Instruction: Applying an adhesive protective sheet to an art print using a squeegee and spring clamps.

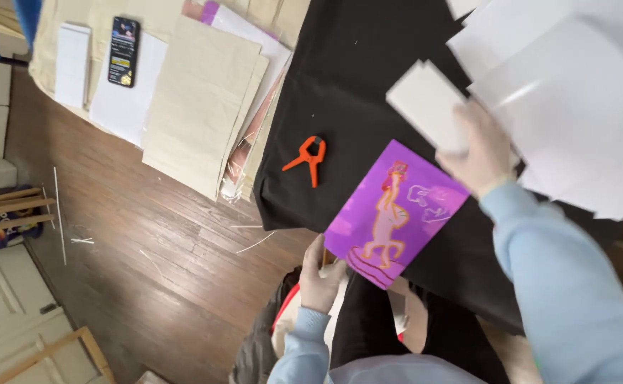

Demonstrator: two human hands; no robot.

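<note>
Step in hand: judged as handling a purple print while picking a white card from the stack; print is being steadied, card is being lifted or placed, cannot tell which.
Left hand [320, 274]: low at the near edge of the surface, sleeve pale blue, wrist bent up; grip closed on the near corner of the purple print [395, 212], fingers curled under its edge.
Purple print: lies tilted, partly on the black cloth [354, 85], its near end overhanging toward the lap; orange figure drawn on it.
Orange clamp [308, 158]: on the cloth, up and left of the left grip, apart from the print, untouched.
Right hand [476, 151]: arm reaches forward across the cloth, forearm extended; grip closed on the white card [429, 105], thumb side hidden by blur.
White sheets [567, 92]: loose fan just right of the right grip, touching the card's far side.
Next move calls for: both grips kept firm; print's overhang could sag or slip.
</note>
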